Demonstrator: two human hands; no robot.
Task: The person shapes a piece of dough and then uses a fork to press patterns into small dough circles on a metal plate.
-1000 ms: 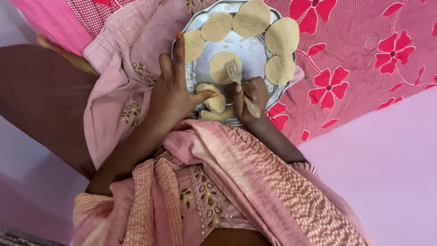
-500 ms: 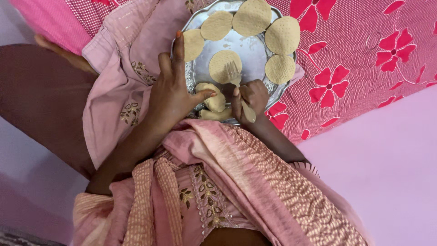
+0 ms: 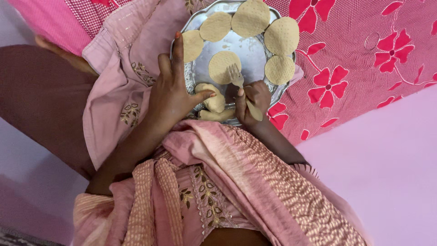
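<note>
- right hand (image 3: 251,98) closed in a fist round the handle of a pale fork (image 3: 241,89), tines down on the middle dough disc (image 3: 223,66)
- that disc lies flat in the centre of the round metal plate (image 3: 248,50), covered in small prick marks
- left hand (image 3: 175,93) rests on the plate's left rim, fingers spread and mostly straight, index finger pointing up along the rim, thumb stretched right to touch the dough lump (image 3: 213,98); it grips nothing
- dough lump sits at the plate's near edge, between the two hands, a second lump (image 3: 214,115) just below it
- five more pricked discs ring the far side of the plate: one at left (image 3: 193,44), next (image 3: 215,26), top (image 3: 250,17), right (image 3: 282,35), lower right (image 3: 279,69)
- plate sits on the person's lap over pink clothing (image 3: 136,41), beside a red cloth with flower print (image 3: 364,45)
- pink patterned scarf (image 3: 255,182) drapes over the near forearms
</note>
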